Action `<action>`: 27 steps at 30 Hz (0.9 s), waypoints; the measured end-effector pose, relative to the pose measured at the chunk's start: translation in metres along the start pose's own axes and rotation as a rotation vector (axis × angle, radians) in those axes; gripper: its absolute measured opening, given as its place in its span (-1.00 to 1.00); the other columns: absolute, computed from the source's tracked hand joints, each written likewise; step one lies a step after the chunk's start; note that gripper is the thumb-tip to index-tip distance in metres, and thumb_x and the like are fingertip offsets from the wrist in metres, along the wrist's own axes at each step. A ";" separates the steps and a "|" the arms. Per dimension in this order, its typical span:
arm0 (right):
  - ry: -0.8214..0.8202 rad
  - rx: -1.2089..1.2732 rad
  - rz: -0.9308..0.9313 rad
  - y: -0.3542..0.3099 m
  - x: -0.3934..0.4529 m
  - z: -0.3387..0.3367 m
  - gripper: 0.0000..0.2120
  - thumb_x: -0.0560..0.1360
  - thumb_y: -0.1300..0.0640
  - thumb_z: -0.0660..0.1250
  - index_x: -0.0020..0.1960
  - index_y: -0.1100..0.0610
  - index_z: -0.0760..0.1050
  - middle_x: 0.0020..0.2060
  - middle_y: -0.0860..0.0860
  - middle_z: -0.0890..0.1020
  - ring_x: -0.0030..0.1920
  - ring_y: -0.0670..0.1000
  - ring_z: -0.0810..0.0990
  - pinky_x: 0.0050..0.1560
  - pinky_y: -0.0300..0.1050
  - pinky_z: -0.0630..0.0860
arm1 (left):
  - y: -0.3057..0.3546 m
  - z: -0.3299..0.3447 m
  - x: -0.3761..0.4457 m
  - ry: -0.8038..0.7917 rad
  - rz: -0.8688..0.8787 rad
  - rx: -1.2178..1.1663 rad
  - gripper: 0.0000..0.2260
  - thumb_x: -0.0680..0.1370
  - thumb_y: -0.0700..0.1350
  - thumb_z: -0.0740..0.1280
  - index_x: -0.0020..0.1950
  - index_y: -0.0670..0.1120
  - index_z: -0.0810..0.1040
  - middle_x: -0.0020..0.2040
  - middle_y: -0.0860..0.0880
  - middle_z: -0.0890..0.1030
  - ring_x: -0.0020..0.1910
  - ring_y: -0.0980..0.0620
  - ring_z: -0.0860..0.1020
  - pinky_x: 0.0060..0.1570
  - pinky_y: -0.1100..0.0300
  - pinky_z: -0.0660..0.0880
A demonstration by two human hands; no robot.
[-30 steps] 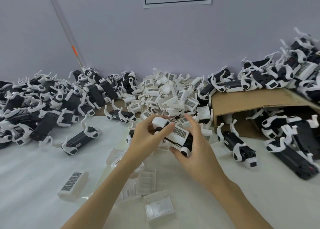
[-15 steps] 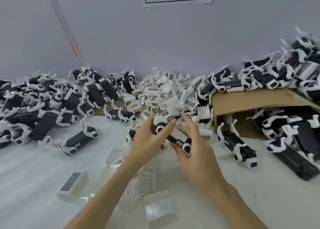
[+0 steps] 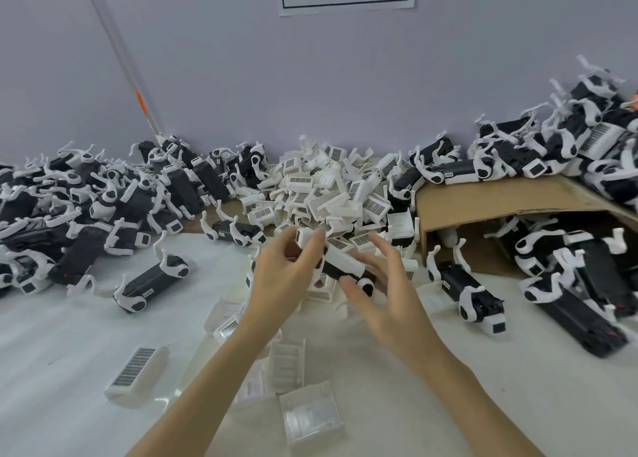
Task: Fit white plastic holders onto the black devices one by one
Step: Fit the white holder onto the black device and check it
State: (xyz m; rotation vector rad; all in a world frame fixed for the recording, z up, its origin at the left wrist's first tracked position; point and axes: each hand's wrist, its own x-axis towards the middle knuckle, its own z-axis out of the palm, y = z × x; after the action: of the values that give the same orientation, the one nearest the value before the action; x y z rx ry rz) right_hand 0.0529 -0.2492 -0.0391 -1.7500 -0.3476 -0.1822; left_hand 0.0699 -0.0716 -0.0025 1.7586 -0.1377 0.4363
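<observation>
Above the white table I hold a black device (image 3: pixel 336 270) with a white holder (image 3: pixel 343 257) on it. My left hand (image 3: pixel 283 277) grips the device's upper left end, fingers curled over the white cap. My right hand (image 3: pixel 383 294) has its fingers spread and mostly straight, the thumb touching the device's lower end. A heap of loose white holders (image 3: pixel 328 194) lies just behind my hands. Black devices with white arms (image 3: pixel 152 280) lie around it.
A large pile of black devices (image 3: pixel 86 208) fills the left. A cardboard box (image 3: pixel 500 201) on its side at the right has more devices in it and on top. Loose white holders (image 3: pixel 136 375) and clear trays (image 3: pixel 310 411) lie on the near table. A wall stands behind.
My right hand has loosened from the device, its fingers now spread wide. The device has turned a little in my left hand and sits slightly higher.
</observation>
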 end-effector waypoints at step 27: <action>-0.072 -0.266 -0.180 0.017 0.001 -0.006 -0.61 0.64 0.12 0.39 0.42 -0.04 0.40 0.11 -0.15 0.57 0.12 -0.10 0.60 0.09 -0.22 0.51 | 0.002 -0.016 0.000 -0.228 0.680 0.620 -0.26 0.42 0.44 0.45 0.37 -0.07 0.57 0.24 0.11 0.65 0.23 0.19 0.56 0.37 0.03 0.39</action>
State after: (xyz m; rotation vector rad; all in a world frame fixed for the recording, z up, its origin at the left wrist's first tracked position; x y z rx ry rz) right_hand 0.0598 -0.2579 -0.0531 -1.9908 -0.5544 -0.3073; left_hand 0.0657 -0.0566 0.0025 2.3514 -0.8549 0.8270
